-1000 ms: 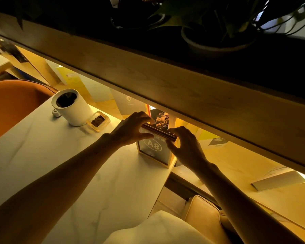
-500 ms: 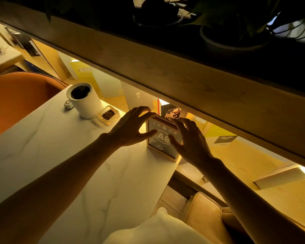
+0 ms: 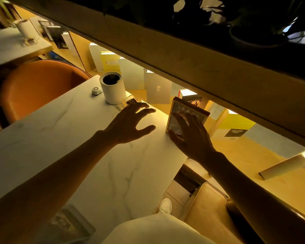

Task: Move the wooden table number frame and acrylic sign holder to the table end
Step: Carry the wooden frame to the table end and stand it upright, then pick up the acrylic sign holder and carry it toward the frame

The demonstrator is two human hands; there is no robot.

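The wooden table number frame (image 3: 182,106) stands upright at the far right corner of the white marble table (image 3: 113,173), tilted slightly back. My right hand (image 3: 190,138) is spread over its front, fingertips on the face and thumb by its lower left corner, not gripping. Left of the frame, my left hand (image 3: 128,124) hovers over the table, fingers apart and holding nothing. A clear acrylic sign holder (image 3: 69,224) lies flat near the table's front edge, beside my left forearm.
A white cup (image 3: 113,90), a small white button (image 3: 96,90) and a little tray (image 3: 131,102) sit at the table's far end. A wooden beam (image 3: 183,67) overhangs a lit shelf of books. An orange chair (image 3: 39,85) is left, a cream seat (image 3: 211,208) right.
Both hands let go of the frame's top edge. My left hand has moved away to the left; my right hand stays spread in front of the frame. The view has shifted.
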